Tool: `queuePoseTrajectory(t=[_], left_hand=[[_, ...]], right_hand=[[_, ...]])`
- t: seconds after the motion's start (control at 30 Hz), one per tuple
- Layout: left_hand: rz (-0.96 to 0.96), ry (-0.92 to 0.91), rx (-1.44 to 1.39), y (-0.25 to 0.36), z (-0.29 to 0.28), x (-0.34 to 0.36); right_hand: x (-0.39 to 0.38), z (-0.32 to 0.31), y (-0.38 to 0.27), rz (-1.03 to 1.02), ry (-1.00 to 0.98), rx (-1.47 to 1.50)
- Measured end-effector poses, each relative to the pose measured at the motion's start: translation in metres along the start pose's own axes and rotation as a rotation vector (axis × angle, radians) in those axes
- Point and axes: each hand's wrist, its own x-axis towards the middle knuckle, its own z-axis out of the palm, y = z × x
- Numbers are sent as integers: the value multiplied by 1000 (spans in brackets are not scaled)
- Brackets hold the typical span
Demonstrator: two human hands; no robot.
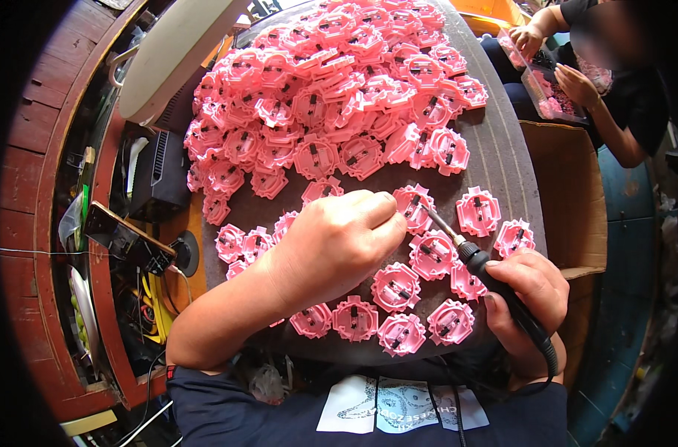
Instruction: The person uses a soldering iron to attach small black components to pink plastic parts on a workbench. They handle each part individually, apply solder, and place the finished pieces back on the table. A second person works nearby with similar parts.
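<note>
My right hand (531, 289) grips a soldering iron (476, 261) by its black handle, with the cord trailing down behind. The iron's metal tip reaches a round pink plastic part (411, 200) that has small black pieces inside. Closed in a pinch, my left hand (346, 237) is held at the left of that same part; what its fingers hold is hidden. Around both hands lie several similar pink parts, among them one (395, 287) below the tip and one (478, 211) to its right. My left forearm covers some of the parts beneath it.
A big heap of pink parts (316, 97) covers the far side of the grey work surface (514, 175). At left stand a phone (126, 237) on a holder and a pale lamp head (171, 56). A cardboard box (566, 194) is at right; beyond it another person handles a clear container (551, 93).
</note>
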Motion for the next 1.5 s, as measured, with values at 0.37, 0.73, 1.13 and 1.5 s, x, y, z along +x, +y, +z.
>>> queuePoseTrajectory(t=[0.37, 0.73, 1.13, 1.5], left_hand=[[-2, 5, 7, 1, 2, 4], [-21, -14, 3, 0, 2, 3], [-29, -24, -33, -3, -4, -16], [-28, -29, -22, -4, -2, -15]], right_hand=[[-2, -1, 0, 18, -9, -10], [-2, 0, 1, 6, -5, -13], [2, 1, -3, -9, -43, 23], [8, 4, -5, -35, -75, 32]])
